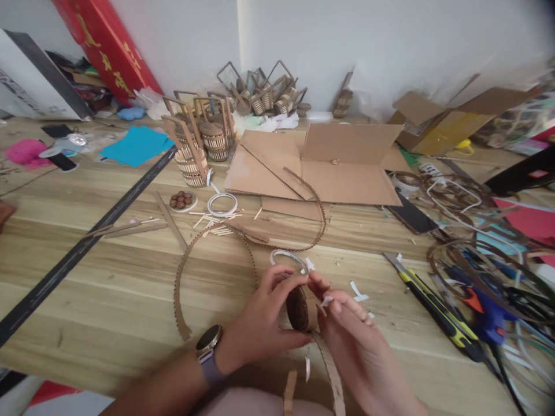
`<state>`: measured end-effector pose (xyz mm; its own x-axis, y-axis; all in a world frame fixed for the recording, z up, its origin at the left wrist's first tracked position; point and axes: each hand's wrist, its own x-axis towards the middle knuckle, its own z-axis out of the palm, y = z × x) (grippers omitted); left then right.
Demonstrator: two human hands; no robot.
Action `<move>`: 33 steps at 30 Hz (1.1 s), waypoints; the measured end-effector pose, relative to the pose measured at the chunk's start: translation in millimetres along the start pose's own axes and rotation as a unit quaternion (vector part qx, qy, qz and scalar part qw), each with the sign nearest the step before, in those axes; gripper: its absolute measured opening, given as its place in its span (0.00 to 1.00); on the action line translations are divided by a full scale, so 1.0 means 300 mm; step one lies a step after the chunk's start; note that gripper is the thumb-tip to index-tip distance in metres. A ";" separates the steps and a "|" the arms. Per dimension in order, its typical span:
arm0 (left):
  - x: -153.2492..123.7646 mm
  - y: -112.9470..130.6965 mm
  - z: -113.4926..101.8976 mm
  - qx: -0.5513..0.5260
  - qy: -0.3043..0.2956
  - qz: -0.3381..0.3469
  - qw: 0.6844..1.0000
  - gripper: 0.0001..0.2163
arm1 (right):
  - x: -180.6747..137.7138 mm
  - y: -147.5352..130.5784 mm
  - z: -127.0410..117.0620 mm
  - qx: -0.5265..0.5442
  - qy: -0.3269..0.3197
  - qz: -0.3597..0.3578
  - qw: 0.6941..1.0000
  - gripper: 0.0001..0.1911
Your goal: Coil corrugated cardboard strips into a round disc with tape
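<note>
A small round cardboard drum (297,308) with a dark brown face is gripped between the thumb and fingers of my left hand (254,323). My right hand (362,338) is at its right side, thumb and forefinger pinching a small white strip (326,301). From the drum a long cardboard strip (329,370) runs down toward my lap. Just behind my fingers lies a roll of double-sided tape (288,254). White tape scraps (358,290) are scattered to the right. A long notched cardboard strip (178,289) curls across the table at the left.
Small stick-sided buckets (191,162) stand behind a second tape roll (222,204), loose sticks (221,228) and a dish of brown balls (182,200). Folded cardboard (264,162) lies at the back. A yellow-black utility knife (433,306), blue glue gun (489,320) and tangled strips crowd the right.
</note>
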<state>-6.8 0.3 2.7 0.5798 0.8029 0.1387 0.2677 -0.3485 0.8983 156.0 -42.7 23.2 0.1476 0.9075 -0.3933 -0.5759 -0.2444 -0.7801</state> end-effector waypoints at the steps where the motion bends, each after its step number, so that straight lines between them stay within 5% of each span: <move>1: -0.001 0.002 0.001 0.001 0.000 -0.002 1.000 0.35 | -0.002 0.002 0.001 0.005 -0.005 0.017 1.000 0.12; 11: -0.004 0.004 0.002 0.008 -0.009 0.005 1.000 0.34 | -0.018 0.013 0.023 0.073 -0.021 0.127 0.989 0.11; 22: -0.010 0.017 -0.004 0.033 0.006 0.025 0.999 0.31 | -0.010 0.030 0.027 0.030 -0.023 0.067 0.997 0.10; 33: -0.013 -0.005 -0.013 0.108 0.000 0.075 0.991 0.29 | 0.038 0.007 -0.003 -0.135 -0.072 -0.046 0.987 0.09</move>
<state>-12.4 -0.3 2.4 0.6251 0.7345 0.2641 0.3369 -0.5591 0.7575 157.2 -33.3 16.5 0.0624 0.9643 -0.2572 -0.3269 -0.2237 -0.9182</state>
